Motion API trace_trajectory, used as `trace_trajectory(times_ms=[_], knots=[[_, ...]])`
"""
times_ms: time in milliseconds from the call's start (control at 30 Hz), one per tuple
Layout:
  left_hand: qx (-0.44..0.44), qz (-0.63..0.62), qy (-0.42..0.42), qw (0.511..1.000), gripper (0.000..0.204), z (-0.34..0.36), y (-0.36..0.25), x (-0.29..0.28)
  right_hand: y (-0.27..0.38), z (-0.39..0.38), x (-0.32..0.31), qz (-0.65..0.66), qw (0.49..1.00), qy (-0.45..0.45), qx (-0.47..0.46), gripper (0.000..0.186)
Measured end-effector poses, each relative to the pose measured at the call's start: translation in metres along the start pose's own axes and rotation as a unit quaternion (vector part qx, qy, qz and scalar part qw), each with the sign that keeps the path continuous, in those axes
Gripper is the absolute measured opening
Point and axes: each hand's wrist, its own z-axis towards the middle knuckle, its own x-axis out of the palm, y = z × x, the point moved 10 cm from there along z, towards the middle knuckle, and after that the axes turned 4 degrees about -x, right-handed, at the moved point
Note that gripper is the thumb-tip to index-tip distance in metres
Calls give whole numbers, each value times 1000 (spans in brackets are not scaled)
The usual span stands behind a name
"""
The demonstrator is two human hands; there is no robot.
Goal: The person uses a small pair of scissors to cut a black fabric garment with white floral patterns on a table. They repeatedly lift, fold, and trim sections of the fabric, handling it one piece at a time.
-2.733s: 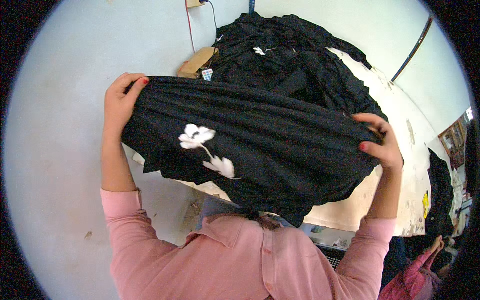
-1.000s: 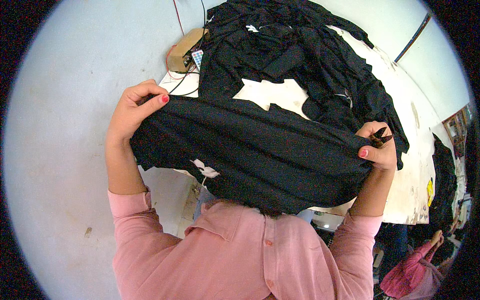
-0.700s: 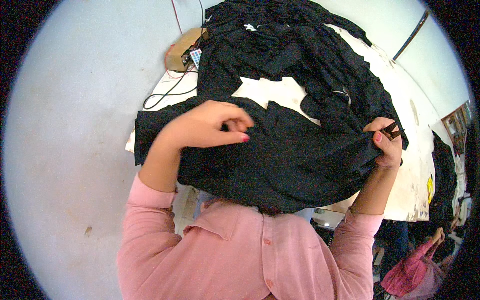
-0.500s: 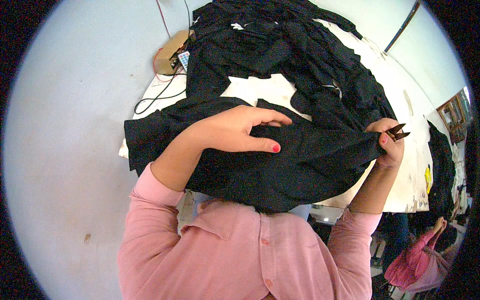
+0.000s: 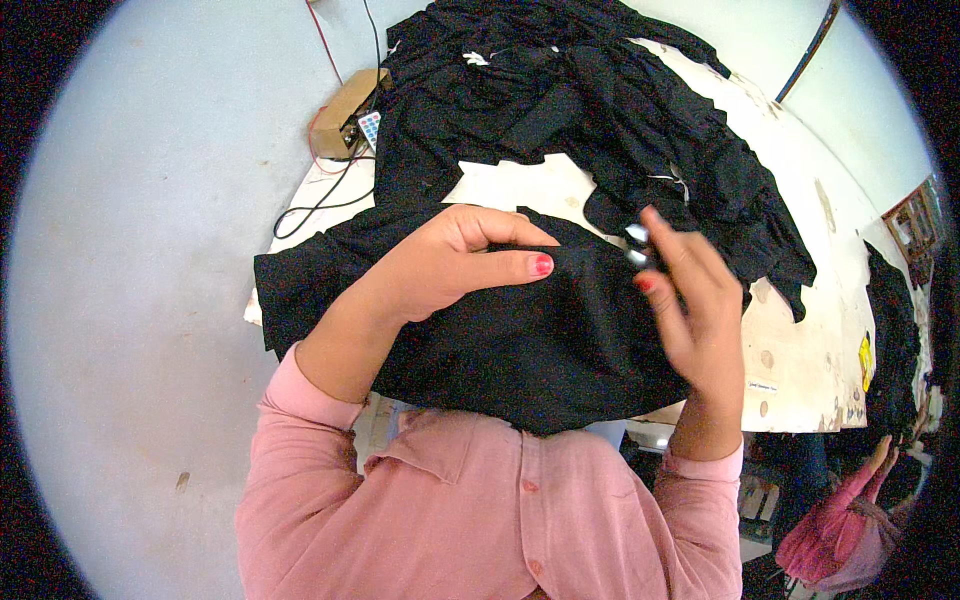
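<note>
A black fabric garment point(image 5: 500, 350) lies across the near side of the table and hangs over its front edge against me. My left hand point(image 5: 440, 260) pinches the garment's upper edge between thumb and fingers. To its right, my right hand point(image 5: 700, 300) is raised over the cloth, somewhat blurred. It holds a small pair of thread snips point(image 5: 637, 245), whose shiny blades point left toward my left hand. Most of the snips' body is hidden by the fingers.
More black garments point(image 5: 560, 100) are heaped on the far part of the pale table point(image 5: 800, 360). At the back left are a brown box point(image 5: 345, 115), a remote control point(image 5: 370, 128) and loose cables point(image 5: 320, 205). Another person point(image 5: 840, 535) in pink works at the lower right.
My right hand has let go of the garment's right end and moved left with the snips. My left fingers have closed on the cloth's edge.
</note>
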Motion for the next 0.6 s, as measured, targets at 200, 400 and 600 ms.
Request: trace_trajectory(times_ms=[200,400,600], knots=[[26,70,-17,997,20,-1,-8,1,34,9,6,16,994,-24,-102,40],[34,80,-7,996,20,-2,-8,4,41,17,6,1,992,-14,-124,34],[24,63,2,998,20,-1,-5,4,42,18,7,14,990,-20,-139,31]])
